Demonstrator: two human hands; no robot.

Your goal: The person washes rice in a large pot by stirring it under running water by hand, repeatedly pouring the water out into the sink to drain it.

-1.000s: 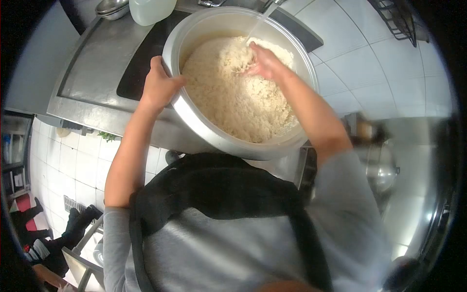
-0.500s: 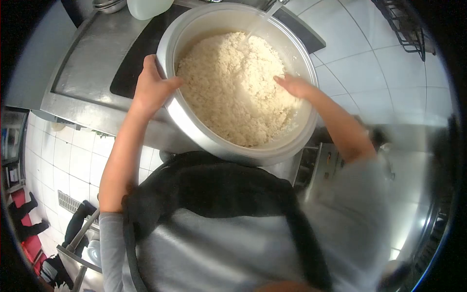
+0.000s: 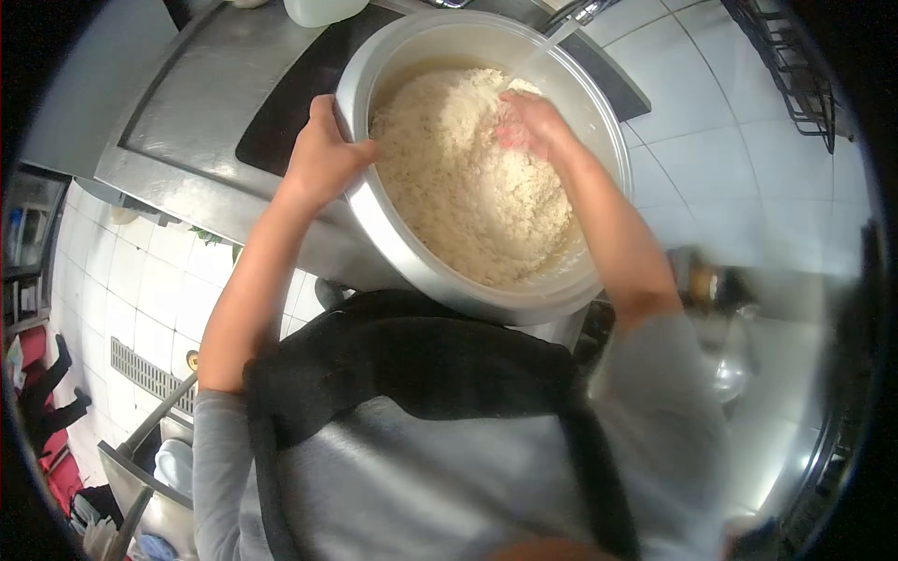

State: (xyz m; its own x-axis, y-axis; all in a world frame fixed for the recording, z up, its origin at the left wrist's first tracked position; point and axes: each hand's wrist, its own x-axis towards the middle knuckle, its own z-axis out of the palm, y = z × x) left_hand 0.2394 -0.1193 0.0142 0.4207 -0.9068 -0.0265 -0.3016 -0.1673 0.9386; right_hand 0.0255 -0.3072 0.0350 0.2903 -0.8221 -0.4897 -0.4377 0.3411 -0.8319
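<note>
A large metal pot (image 3: 388, 234) stands tilted at the sink, with a mass of pale, rice-like grains (image 3: 449, 178) inside. My left hand (image 3: 327, 154) grips its left rim, thumb over the inside edge. Inside the pot, at the upper right of the grains, is my right hand (image 3: 533, 126); its fingers are partly sunk in them and blurred, so whether they hold any grains is unclear. Water runs in a thin stream (image 3: 547, 51) from the faucet (image 3: 585, 11) into the pot, close beside my right hand.
A steel counter (image 3: 196, 112) with a pale plastic container (image 3: 323, 7) lies left. A black wire rack (image 3: 795, 84) hangs on the tiled wall at upper right. Lower left are a metal cart (image 3: 168, 505), a floor drain (image 3: 140, 369) and another person's dark-clad legs (image 3: 47, 393).
My right hand has moved from the pot's right side back to the grains under the water stream. My left hand keeps its hold on the rim. The view has shifted slightly.
</note>
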